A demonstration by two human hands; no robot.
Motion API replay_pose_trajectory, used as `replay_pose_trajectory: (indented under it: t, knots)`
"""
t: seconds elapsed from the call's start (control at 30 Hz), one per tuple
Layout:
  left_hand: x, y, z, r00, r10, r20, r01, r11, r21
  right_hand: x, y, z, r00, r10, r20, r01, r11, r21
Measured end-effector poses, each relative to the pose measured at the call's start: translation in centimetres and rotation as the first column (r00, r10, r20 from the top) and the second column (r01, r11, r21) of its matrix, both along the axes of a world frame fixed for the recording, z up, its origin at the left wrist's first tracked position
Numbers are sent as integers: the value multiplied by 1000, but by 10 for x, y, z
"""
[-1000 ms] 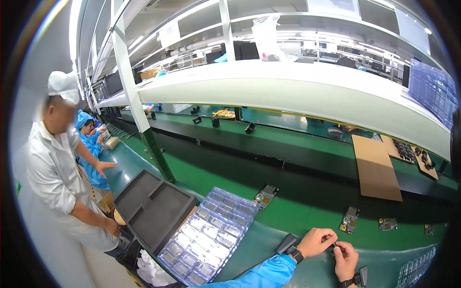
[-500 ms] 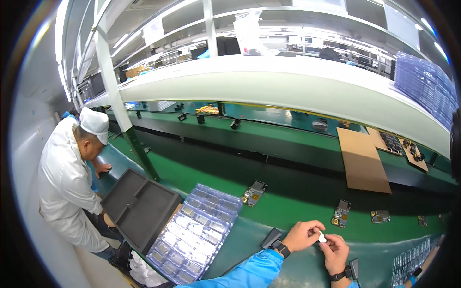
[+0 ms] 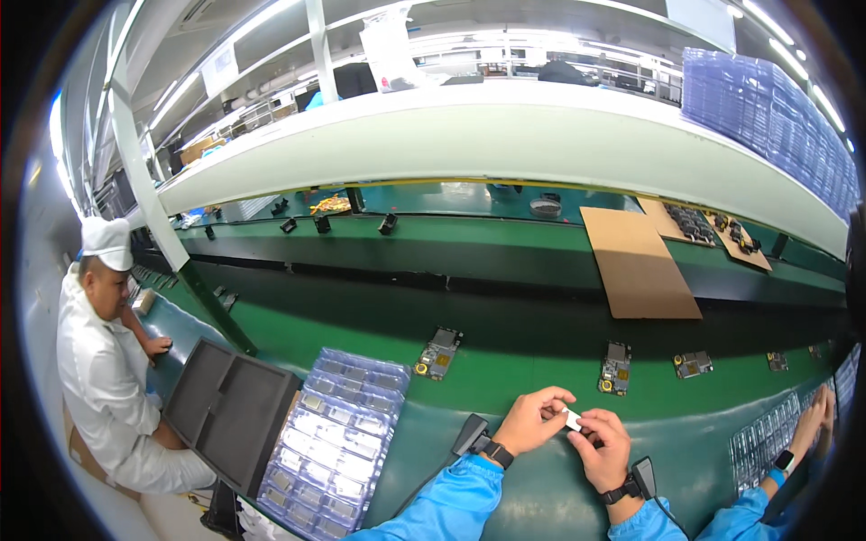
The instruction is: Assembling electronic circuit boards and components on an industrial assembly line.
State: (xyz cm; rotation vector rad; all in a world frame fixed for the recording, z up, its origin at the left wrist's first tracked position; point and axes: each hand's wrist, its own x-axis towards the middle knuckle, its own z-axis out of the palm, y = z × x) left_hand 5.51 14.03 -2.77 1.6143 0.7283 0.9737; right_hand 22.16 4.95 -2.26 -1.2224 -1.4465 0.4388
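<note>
Between my two hands, above the green bench, is a small white piece point(image 3: 572, 419), too small to tell its kind. My left hand point(image 3: 534, 420) pinches its left side with thumb and forefinger. From the other side my right hand point(image 3: 603, 445) grips it with bent fingers and thumb. Beyond the hands lie a circuit board point(image 3: 616, 368) with a yellow ring at one corner, another circuit board point(image 3: 439, 352) to the left, and a smaller circuit board point(image 3: 693, 364) to the right. A clear plastic tray point(image 3: 336, 442) with small flat parts in its pockets stands left of my hands.
A black foam tray point(image 3: 230, 406) adjoins the clear tray. At far left sits a co-worker point(image 3: 108, 361) in white. Another person's hand point(image 3: 809, 424) touches clear trays point(image 3: 767, 446) at right. Brown cardboard point(image 3: 639, 266) leans beyond the boards; a white shelf point(image 3: 433, 144) spans above.
The whole view has turned to the right and shifted the scene leftward. Both hands still hold the white piece. The co-worker at left has raised their head; the other person's hands at right show more.
</note>
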Motion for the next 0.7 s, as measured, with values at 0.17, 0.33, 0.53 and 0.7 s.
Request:
replay_pose_trajectory:
  t: [0.17, 0.33, 0.53, 0.7]
  knots:
    - [4, 0, 2, 999, 11, -46, -10, 1000, 9, 7, 0, -2, 1000, -14, 22, 14, 999, -34]
    - [3, 1, -5, 999, 17, -50, -17, 1000, 8, 4, 0, -5, 1000, -1, -24, 0, 999, -52]
    - [3, -1, -3, 995, 43, -85, -40, 999, 33, 5, 1, -3, 1000, -23, 9, 23, 1000, -13]
    - [2, -3, -5, 995, 45, -90, -42, 999, 29, 6, -1, -3, 999, -43, 31, 43, 999, -22]
